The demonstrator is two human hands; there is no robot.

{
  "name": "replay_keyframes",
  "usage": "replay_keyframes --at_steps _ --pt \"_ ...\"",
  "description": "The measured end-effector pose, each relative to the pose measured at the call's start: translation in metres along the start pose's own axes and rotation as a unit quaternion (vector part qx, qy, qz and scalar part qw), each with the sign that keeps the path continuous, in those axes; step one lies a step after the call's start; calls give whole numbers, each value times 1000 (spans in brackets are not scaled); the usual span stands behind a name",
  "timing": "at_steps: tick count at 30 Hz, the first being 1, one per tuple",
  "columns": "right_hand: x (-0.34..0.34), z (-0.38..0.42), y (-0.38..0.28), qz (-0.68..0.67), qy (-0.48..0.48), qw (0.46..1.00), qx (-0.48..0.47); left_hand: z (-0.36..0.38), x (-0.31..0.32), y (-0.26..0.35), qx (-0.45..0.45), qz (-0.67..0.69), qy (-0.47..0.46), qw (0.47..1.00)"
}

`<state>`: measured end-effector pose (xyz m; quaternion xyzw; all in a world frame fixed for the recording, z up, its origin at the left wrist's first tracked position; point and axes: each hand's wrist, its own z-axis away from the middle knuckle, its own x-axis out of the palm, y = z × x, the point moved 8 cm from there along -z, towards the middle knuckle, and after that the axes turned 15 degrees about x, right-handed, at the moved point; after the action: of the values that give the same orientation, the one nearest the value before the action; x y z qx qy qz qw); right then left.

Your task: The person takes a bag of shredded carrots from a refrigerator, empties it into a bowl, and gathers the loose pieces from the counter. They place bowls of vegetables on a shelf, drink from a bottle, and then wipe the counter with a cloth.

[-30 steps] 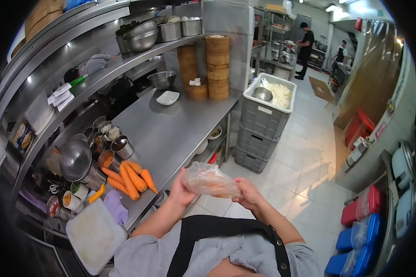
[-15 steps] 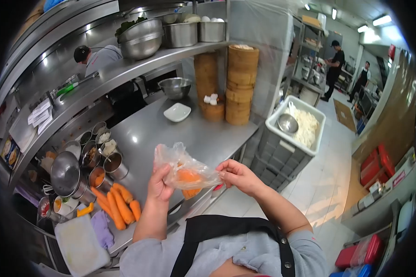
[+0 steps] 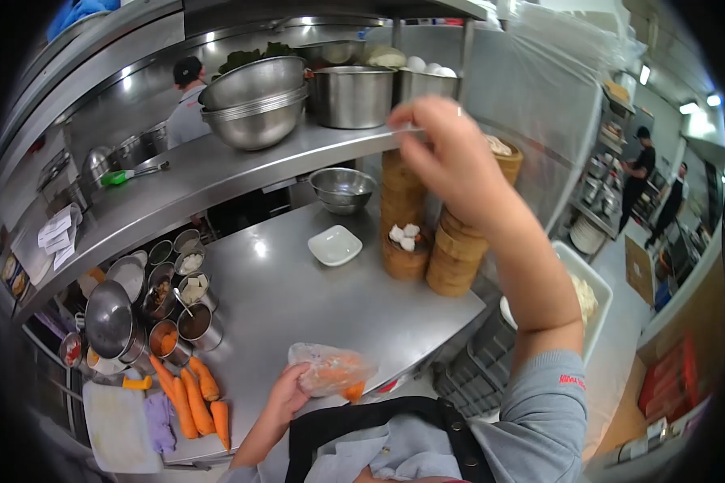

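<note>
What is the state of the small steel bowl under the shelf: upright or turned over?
Upright. The small steel bowl stands on the steel table with its open rim upward, and its inside is visible.

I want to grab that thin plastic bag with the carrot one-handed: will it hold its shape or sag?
Likely floppy: the plastic bag is thin and crinkled, bunched in the left hand. The carrot piece pokes out below, so it may slip unless the film is gripped around it. Probably light, as one hand carries it.
</note>
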<state>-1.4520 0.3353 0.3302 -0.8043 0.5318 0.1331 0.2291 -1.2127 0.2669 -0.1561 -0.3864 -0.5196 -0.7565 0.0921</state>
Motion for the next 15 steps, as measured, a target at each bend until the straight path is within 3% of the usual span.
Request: replay_keyframes --at_steps 2,4,6,9,12,15 --pt "10 -53 25 65 57 995 -50 -3 1 13 51 -11 27 998" --pt "32 -111 60 111 63 991 -40 4 9 19 85 -100 53 990" --pt "64 -168 101 113 -22 993 20 4 14 24 126 -182 84 971" --pt "119 -228 146 158 -106 982 13 12 1 21 195 -266 156 931" --pt "160 -257 164 213 -172 962 2 27 2 25 245 -287 253 891" --pt "188 -261 182 235 -313 919 51 41 8 31 256 -312 298 865"
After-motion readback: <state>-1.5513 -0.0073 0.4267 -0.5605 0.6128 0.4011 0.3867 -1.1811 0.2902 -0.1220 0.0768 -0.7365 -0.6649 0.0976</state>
